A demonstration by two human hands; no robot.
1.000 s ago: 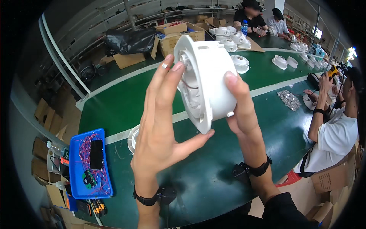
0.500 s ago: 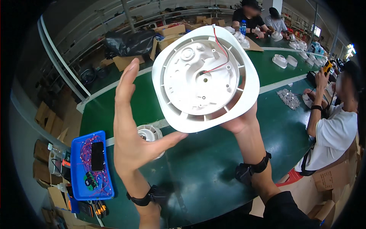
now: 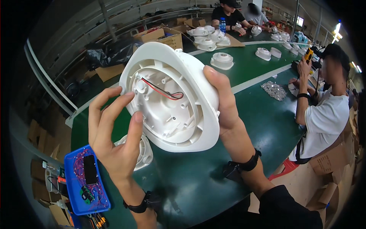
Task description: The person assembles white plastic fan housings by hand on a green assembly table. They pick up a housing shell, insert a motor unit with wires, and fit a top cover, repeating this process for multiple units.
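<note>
A white plastic housing (image 3: 207, 126) is held up and tilted above the bench, its hollow side turned to the left. Inside its inner ring run a red and a black wire (image 3: 164, 92), looped at one end. My right hand (image 3: 225, 101) grips the housing from the right, thumb on the outer wall; its other fingers are hidden behind. At the left rim, my left hand (image 3: 116, 141) is open, thumb and fingers apart, with the tips close to the rim; whether they touch it I cannot tell. Behind this hand, another white round part (image 3: 144, 154) lies on the bench, partly covered.
A blue tray (image 3: 97, 208) holds red wires, a black phone (image 3: 90, 170) and a green circuit board (image 3: 87, 194). More white housings (image 3: 222, 61) stand across the green bench (image 3: 198, 187). A pile of small clear parts (image 3: 273, 91) lies near a seated co-worker (image 3: 324, 110).
The housing has tilted, its hollow side swinging left, and come lower. The wires now loop inside it. My left hand's fingers have curled in toward the rim.
</note>
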